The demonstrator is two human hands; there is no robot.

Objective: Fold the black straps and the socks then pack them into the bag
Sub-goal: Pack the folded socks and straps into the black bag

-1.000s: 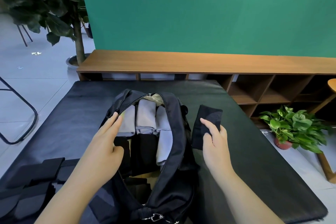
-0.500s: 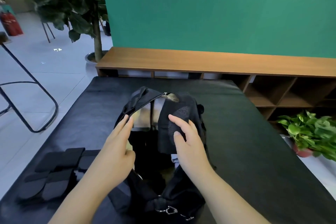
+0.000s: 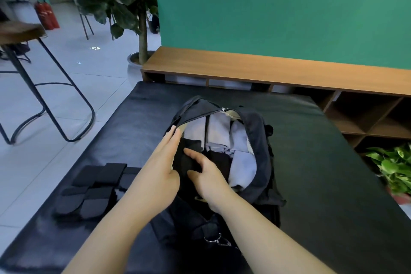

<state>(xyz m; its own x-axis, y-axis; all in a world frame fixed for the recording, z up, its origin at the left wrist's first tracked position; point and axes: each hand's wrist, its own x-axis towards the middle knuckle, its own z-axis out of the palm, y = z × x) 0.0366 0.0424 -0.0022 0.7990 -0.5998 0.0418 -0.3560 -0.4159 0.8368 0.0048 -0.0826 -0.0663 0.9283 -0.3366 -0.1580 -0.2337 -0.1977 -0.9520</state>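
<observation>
Black folded sock (image 3: 189, 158) pressed into the open bag (image 3: 258, 140) by the right hand (image 3: 206, 176), fingers curled on it; left hand (image 3: 164, 162), fingers straight, holds the opening. Several folded pieces (image 3: 97, 184) remain on the table (image 3: 322, 162), unpacked.

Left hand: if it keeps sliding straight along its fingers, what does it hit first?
Likely the bag's zipper rim: the left hand's straight fingers already touch the near-left edge of the opening, pointing up and right. Past it lie grey folded clothes. Depth is uncertain.
</observation>
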